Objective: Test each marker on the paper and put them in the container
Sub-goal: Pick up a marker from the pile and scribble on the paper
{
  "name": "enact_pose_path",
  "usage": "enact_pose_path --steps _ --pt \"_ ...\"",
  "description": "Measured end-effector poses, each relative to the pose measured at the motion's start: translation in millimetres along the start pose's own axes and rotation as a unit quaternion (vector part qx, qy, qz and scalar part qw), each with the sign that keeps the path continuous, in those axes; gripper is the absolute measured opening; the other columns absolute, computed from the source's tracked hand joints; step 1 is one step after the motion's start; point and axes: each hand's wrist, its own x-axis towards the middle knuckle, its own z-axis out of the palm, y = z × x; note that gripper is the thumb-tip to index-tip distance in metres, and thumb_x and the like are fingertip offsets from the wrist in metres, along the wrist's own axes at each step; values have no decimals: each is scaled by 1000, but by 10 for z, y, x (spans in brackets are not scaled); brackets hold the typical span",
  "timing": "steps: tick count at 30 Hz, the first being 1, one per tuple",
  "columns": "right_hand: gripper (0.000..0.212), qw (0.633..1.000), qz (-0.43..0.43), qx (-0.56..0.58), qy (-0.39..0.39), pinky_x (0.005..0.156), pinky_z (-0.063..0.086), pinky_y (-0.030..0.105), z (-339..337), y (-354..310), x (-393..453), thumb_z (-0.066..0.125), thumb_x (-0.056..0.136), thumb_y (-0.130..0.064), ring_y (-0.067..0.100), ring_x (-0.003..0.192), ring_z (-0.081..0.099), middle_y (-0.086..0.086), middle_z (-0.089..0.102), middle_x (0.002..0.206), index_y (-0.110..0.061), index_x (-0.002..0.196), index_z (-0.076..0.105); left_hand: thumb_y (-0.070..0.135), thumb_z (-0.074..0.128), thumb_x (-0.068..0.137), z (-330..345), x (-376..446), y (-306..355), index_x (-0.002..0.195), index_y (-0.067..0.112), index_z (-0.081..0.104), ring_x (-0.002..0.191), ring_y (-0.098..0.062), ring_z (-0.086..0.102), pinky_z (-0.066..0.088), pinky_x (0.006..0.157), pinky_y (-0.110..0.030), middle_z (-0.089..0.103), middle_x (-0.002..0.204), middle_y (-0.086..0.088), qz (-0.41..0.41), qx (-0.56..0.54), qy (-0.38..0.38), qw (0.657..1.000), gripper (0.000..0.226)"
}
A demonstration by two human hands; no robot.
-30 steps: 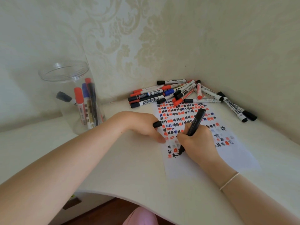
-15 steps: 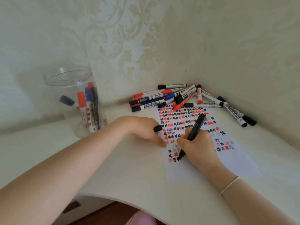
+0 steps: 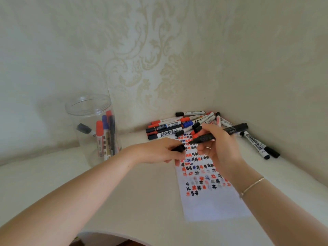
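My right hand (image 3: pixel 218 150) holds an uncapped black marker (image 3: pixel 236 129) lifted above the paper (image 3: pixel 213 206), its tip pointing left toward my left hand. My left hand (image 3: pixel 158 151) pinches the marker's black cap (image 3: pixel 179 148) just left of the tip, a small gap between them. The white paper lies on the desk, covered in rows of black, red and blue hash marks. A clear plastic container (image 3: pixel 92 128) stands at the left with several markers inside. A pile of capped markers (image 3: pixel 179 126) lies in the corner behind the paper.
Two more markers (image 3: pixel 260 146) lie to the right against the side wall. Patterned walls close off the desk at the back and right. The white desk's curved front edge (image 3: pixel 113 233) runs below my left forearm.
My right hand has lifted the black marker off the paper and turned it level, tip toward the cap. My left hand has come off the sheet. The camera has tilted upward.
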Motion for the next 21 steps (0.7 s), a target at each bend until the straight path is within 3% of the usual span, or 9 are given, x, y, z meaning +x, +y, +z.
enact_pose_path --steps 3,10,12,14,18,21 --pt "22 1000 -19 -18 10 42 43 29 42 38 -12 57 91 -11 20 41 48 10 55 59 -3 71 55 25 55 96 -31 -33 55 81 22 54 64 -10 44 36 59 -18 62 74 8 11 -16 11 1000 15" --pt "21 999 -23 -28 -5 45 46 30 135 117 -18 58 90 -5 19 40 51 5 54 49 -6 71 50 21 55 96 -67 -64 146 86 30 58 74 -7 55 39 63 -20 59 83 0 25 3 -4 1000 13" --pt "19 999 -18 -32 -6 43 41 28 153 118 1 59 90 -6 17 39 46 3 52 47 -6 74 49 21 55 96 -76 -74 145 87 20 59 71 -6 51 38 64 -20 55 80 -2 17 8 0 1000 10" --pt "18 999 -9 -33 -7 40 37 25 177 114 19 61 89 -8 16 37 42 3 50 48 -7 75 50 22 54 96 -87 -83 149 93 8 60 67 -8 44 36 63 -20 49 75 2 17 2 17 1000 15" --pt "22 999 14 -31 -12 43 34 25 244 111 33 61 89 -10 15 39 40 4 49 50 -9 70 49 21 51 98 -82 -107 193 86 30 61 64 -2 42 35 62 -20 52 61 25 26 -31 36 999 17" --pt "17 999 17 -27 -8 50 35 26 270 113 60 61 89 -13 13 46 42 3 51 55 -9 74 55 29 49 98 -73 -121 214 85 24 62 57 -5 36 31 62 -24 42 55 19 26 -112 82 990 19"
